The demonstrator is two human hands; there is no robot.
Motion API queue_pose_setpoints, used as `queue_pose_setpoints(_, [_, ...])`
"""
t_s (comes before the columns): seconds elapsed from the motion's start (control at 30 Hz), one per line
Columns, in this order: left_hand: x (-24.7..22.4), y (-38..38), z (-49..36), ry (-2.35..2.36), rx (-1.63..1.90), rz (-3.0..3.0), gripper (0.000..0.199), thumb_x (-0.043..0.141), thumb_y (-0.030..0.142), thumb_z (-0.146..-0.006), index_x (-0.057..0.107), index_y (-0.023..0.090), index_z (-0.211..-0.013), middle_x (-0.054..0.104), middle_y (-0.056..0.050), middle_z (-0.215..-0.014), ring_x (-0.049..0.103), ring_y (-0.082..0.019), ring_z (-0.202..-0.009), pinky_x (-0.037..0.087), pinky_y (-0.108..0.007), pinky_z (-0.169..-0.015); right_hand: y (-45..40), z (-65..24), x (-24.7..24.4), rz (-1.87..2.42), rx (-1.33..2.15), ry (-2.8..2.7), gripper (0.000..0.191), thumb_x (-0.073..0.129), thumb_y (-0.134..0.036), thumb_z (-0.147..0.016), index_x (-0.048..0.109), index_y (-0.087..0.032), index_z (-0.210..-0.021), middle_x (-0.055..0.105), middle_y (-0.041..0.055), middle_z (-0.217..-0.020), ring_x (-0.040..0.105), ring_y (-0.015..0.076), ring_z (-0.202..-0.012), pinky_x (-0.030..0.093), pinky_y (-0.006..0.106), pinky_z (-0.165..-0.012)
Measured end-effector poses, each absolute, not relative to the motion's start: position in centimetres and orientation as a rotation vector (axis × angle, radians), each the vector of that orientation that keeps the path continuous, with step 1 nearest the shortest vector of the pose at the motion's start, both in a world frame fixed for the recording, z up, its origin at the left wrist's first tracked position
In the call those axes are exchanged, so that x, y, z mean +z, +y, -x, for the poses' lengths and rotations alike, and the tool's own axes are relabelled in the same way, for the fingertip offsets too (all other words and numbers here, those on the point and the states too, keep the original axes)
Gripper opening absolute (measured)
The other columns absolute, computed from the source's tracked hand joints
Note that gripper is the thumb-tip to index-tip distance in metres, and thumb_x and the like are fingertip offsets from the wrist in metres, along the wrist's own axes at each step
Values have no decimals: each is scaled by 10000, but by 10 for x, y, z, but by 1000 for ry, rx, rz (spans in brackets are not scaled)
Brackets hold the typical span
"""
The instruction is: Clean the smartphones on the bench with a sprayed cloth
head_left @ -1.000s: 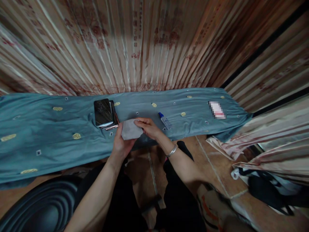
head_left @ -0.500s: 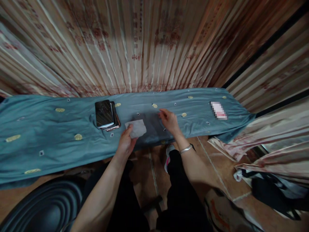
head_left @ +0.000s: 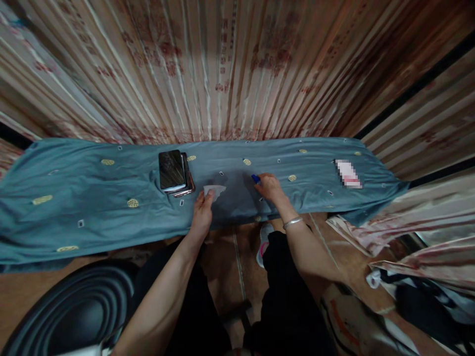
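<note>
My left hand (head_left: pixel 203 210) pinches a small pale cloth or paper (head_left: pixel 215 191) over the front part of the teal cloth (head_left: pixel 144 183). To its right, my right hand (head_left: pixel 269 187), with a silver bracelet on the wrist, has its fingers closed on a small blue object (head_left: pixel 255 179). A stack of dark, phone-like flat things (head_left: pixel 172 170) lies to the left of my left hand. Far to the right on the cloth is a blurred-out pink and white rectangle (head_left: pixel 348 173).
Patterned curtains (head_left: pixel 208 74) hang behind the cloth-covered surface. A round black ribbed object (head_left: pixel 81 311) stands at the lower left. My dark-clothed legs and a shoe (head_left: pixel 264 244) are below, over floor tiles. Bags (head_left: pixel 419 301) lie at the lower right.
The blue object now shows in my right hand. The pale piece in my left hand looks smaller and more folded or tilted. The whole view has shifted slightly.
</note>
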State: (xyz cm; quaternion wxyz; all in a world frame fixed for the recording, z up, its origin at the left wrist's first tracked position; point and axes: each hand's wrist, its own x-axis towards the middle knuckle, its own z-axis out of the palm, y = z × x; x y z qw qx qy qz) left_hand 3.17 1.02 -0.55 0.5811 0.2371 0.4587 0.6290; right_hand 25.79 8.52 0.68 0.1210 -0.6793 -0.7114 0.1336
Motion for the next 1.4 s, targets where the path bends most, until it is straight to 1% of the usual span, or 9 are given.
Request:
queue_pose_setpoints(0.13, [1, 8, -31, 1021, 1483, -524, 146, 744, 286, -740, 719, 156, -803, 746, -71, -831, 662, -245, -1041, 490, -332, -931, 79, -243, 11, 1805, 636, -1991, 190, 575, -230, -876, 679, -144, -1011, 741, 108, -970, 694, 228, -921, 505, 308, -801])
queue_pose_setpoints(0.2, [4, 8, -32, 971, 1488, -439, 140, 753, 257, -722, 707, 132, -767, 732, -76, -766, 681, -249, -981, 500, -351, -910, 71, -232, 14, 1466, 1125, -1702, 202, 590, -335, -868, 672, -165, -939, 741, 63, -872, 694, 194, -759, 530, 294, -687])
queue_pose_setpoints(0.3, [6, 8, -31, 940, 1491, -355, 116, 755, 191, -699, 692, 120, -764, 720, -58, -726, 697, -222, -878, 515, -339, -856, 55, -211, 21, 1068, 1671, -1269, 366, 695, -406, -770, 637, -198, -1066, 734, 27, -819, 650, 149, -611, 525, 268, -579])
queue_pose_setpoints(0.6, [6, 6, -22, 890, 1405, -289, 128, 616, 242, -859, 681, 132, -862, 718, -37, -759, 648, -132, -677, 497, -273, -711, 39, -177, 39, 808, 2187, -875, 468, 521, -336, -858, 483, -223, -1311, 711, 27, -841, 580, 103, -562, 389, 147, -401])
queue_pose_setpoints(0.73, [7, 5, -23, 869, 1427, -267, 166, 622, 280, -859, 698, 132, -864, 718, -41, -775, 641, -140, -678, 481, -269, -689, 38, -171, 30, 881, 2104, -1008, 509, 525, -351, -843, 481, -230, -1335, 712, 33, -872, 585, 113, -559, 396, 166, -396])
queue_pose_setpoints(0.83, [8, 5, -23, 866, 1434, -280, 185, 586, 276, -882, 697, 130, -858, 713, -44, -776, 634, -146, -677, 480, -275, -684, 35, -166, 19, 1000, 1790, -1325, 532, 554, -350, -829, 487, -244, -1346, 710, 15, -889, 582, 115, -543, 458, 210, -448])
queue_pose_setpoints(0.97, [7, 5, -22, 878, 1422, -197, 197, 518, 224, -911, 687, 146, -843, 712, -37, -806, 641, -134, -717, 489, -262, -727, 27, -162, 13, 1143, 1076, -1895, 449, 520, -281, -861, 539, -251, -1309, 706, 38, -1068, 672, 171, -774, 550, 316, -736])
queue_pose_setpoints(1.07, [6, 6, -23, 862, 1391, -141, 195, 521, 234, -907, 682, 151, -834, 707, -33, -812, 636, -129, -712, 491, -252, -716, 25, -161, 15, 1159, 757, -2145, 429, 469, -219, -880, 535, -224, -1303, 681, 69, -1190, 670, 213, -1002, 497, 368, -931])
queue_pose_setpoints(1.4, [7, 6, -27, 846, 1387, -134, 344, 401, 283, -972, 685, 159, -823, 696, -42, -793, 623, -145, -739, 501, -290, -793, 24, -160, 14, 1184, 586, -2325, 456, 445, -183, -910, 470, -178, -1365, 646, 119, -1286, 648, 236, -1114, 486, 384, -971])
